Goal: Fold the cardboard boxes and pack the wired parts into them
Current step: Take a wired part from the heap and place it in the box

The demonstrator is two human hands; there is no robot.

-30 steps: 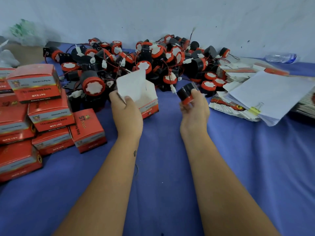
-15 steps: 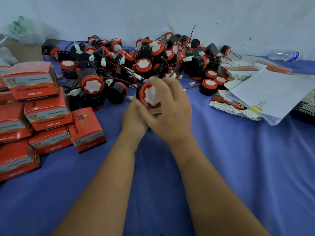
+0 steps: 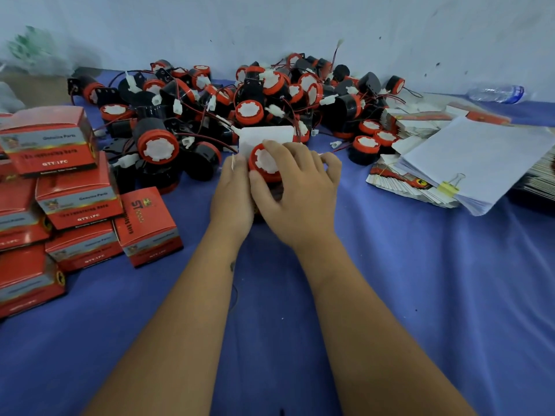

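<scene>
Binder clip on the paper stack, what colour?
Yellow, with silver wire handles: binder clip, head view.

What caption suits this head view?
Both hands push a red-capped wired part into an open box beside packed boxes.

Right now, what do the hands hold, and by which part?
The right hand grips a wired part around its red rim. The left hand holds the open box by its left side.

A matt blue cloth [image 3: 420,280] covers the work surface. On it, behind the hands, lie plastic parts [image 3: 156,145] with black bodies, orange-red rims and white faces. Left of that pile, glossy printed red cardboard boxes [image 3: 78,202]; right of it, matt white paper sheets [image 3: 480,154] held by a yellow metal binder clip [image 3: 449,186].
</scene>
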